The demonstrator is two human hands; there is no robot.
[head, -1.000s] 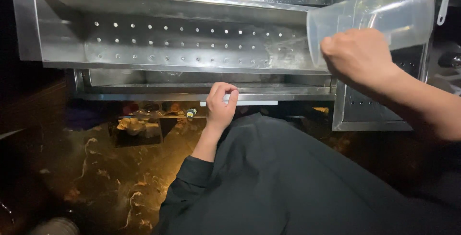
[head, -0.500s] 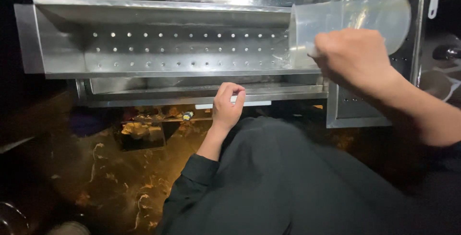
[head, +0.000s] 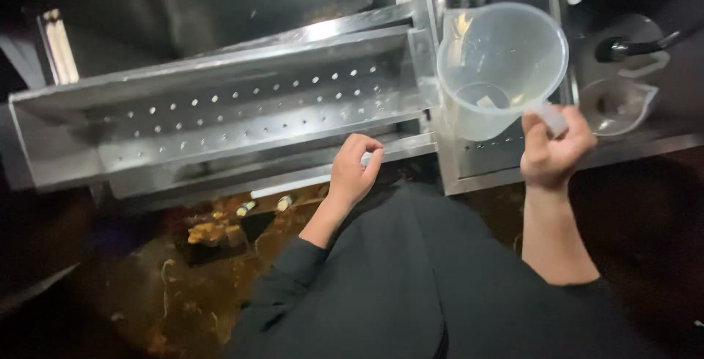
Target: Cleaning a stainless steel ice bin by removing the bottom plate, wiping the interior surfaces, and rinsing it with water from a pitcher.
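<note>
My right hand [head: 551, 150] grips the handle of a clear plastic measuring jug [head: 499, 66], held upright with its mouth toward me; a little liquid and a pale bit lie at its bottom. The jug hangs to the right of a long steel trough [head: 220, 121] with rows of small holes in its back wall. My left hand [head: 353, 172] is closed on a white handle bar [head: 293, 185] on the steel ledge under the trough. A dark garment covers my lap below both hands.
A perforated steel panel [head: 499, 157] stands behind the jug. At the far right sit a dark-handled tool [head: 631, 47] and a clear bowl [head: 612, 106]. The floor [head: 169, 278] below is wet and littered with scraps and small bottles [head: 264, 205].
My right hand has swung the jug from tipped over the trough's right end to upright and off to the right. The left hand stays on the bar.
</note>
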